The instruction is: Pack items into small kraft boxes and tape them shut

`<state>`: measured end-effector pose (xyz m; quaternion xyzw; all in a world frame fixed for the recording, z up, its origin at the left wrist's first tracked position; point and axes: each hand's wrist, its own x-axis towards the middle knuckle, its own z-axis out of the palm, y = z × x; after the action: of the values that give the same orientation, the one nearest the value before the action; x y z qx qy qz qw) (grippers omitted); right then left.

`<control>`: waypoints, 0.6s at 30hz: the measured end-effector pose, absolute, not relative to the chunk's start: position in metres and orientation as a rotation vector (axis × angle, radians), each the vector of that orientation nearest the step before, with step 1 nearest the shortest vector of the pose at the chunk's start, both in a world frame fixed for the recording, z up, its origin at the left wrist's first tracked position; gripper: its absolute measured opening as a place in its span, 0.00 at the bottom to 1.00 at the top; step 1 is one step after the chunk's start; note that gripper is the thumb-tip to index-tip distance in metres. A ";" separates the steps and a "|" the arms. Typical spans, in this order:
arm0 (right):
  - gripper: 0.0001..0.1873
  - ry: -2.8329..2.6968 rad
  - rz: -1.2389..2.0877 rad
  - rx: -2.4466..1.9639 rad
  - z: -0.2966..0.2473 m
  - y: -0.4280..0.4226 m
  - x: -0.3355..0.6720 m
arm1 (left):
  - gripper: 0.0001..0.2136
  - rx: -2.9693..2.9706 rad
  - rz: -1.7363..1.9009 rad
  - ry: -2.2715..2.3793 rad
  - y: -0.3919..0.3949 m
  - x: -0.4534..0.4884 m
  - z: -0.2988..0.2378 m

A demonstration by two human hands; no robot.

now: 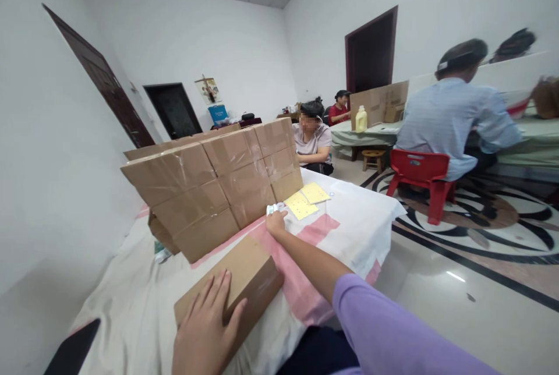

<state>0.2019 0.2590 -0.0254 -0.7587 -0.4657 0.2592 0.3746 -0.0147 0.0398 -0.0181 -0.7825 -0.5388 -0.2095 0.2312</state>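
Observation:
My left hand [206,328] lies flat, fingers spread, on top of a small brown cardboard box [244,273] near the front of the table. My right hand [276,222] reaches forward at the end of a purple sleeve and is closed on a small white object [274,208] that I cannot name. Just beyond that hand lie two yellow sheets [305,199] on the white and pink tablecloth [349,218].
A stack of taped brown cartons [209,188] stands across the middle of the table. A person sits behind it. Two other people sit at a green-covered table [528,148], one on a red chair [420,180]. A yellow bottle [361,119] stands there. A dark object [72,351] lies bottom left.

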 end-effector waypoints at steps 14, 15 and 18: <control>0.19 -1.363 0.636 -1.807 -0.031 0.261 0.238 | 0.28 -2.137 -0.606 -1.409 0.034 -0.012 -0.012; 0.20 -1.397 0.638 -1.790 -0.031 0.263 0.242 | 0.28 -2.135 -0.602 -1.407 0.034 -0.012 -0.011; 0.20 -1.488 0.654 -1.731 -0.036 0.267 0.250 | 0.27 -2.127 -0.607 -1.397 0.033 -0.009 -0.008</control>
<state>0.2502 0.2668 -0.0361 -0.6761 -0.5811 0.2555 0.3741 -0.0095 0.0329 -0.0077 -0.7850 -0.5157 -0.2241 0.2599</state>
